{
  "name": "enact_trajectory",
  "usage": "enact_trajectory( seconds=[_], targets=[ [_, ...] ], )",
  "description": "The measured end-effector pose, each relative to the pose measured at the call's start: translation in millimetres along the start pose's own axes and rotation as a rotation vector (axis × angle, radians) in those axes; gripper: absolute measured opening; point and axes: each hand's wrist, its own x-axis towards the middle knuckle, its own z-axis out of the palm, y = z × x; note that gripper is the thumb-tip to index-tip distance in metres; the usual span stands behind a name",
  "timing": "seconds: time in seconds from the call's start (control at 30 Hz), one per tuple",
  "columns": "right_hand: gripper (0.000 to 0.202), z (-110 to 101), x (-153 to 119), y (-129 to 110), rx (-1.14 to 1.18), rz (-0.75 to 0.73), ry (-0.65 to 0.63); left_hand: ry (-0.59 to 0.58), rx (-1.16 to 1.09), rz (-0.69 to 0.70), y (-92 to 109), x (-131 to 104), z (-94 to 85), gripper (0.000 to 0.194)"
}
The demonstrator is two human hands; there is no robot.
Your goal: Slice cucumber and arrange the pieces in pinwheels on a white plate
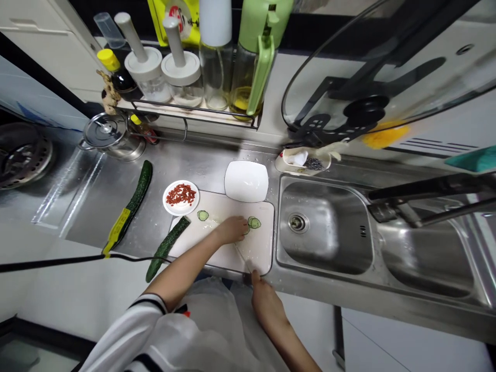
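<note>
A: Hands?
B: Apart. Right hand clamped on knife. Left hand at board, fingertips by slices; can't tell if gripping.
A: Cut cucumber?
B: Left of both hands, across board's left edge.
A: Surroundings?
B: Steel counter, sink right, condiment rack on the wall behind.

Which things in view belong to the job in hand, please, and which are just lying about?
Seem to belong: knife, in the right hand; board; cucumber slices; cut cucumber.

Seem to be lying about for now: labelled cucumber; plate of red bits; white dish; pot; jars; green bottle.
</note>
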Motion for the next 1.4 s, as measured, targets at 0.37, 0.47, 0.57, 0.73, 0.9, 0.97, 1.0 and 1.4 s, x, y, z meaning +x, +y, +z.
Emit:
enact_trajectory(
  seconds=[0.37, 0.47, 0.57, 0.73, 0.9, 0.97, 1.0, 1.4],
  targets=[
    [0.052, -0.4, -2.2, 1.4, 0.013, 0.004, -0.022, -0.091, 0.068, -0.005, 2.7, 3.5, 0.7, 0.011],
    [0.051, -0.3, -1.9, 2.7, 0.015, 0.008, -0.024, -0.066, 0.034, 0.020, 1.0, 1.6, 2.4, 0.011],
    [0.050, 1.5, -0.4, 5.0, 0.018, -0.006, -0.022, -0.014, -0.031, -0.025, 2.2, -0.6, 1.5, 0.013],
    [0.050, 1.1, 1.9, 6.5, 0.020, 0.006, -0.017, 0.214, -0.308, -0.324, 6.7, -14.0, -2.4, 0.018],
    [0.053, -1.6, 3.6, 9.0, 0.021, 0.003, -0.006, 0.409, -0.575, -0.647, -0.4, -42.4, 4.6, 0.021],
    [0.052, -1.9, 4.9, 10.0, 0.009, 0.002, 0.005, 0.414, -0.614, -0.729, -5.4, -52.8, 8.0, 0.021],
    [0.051, -1.9, 5.8, 10.2, 0.001, 0.001, 0.011, 0.413, -0.623, -0.755, -7.6, -57.1, 9.0, 0.021],
    [0.047, -6.8, 15.1, 0.0, -0.085, -0.066, 0.091, 0.419, -0.481, -0.906, -4.8, -64.1, 5.2, 0.017]
  ],
)
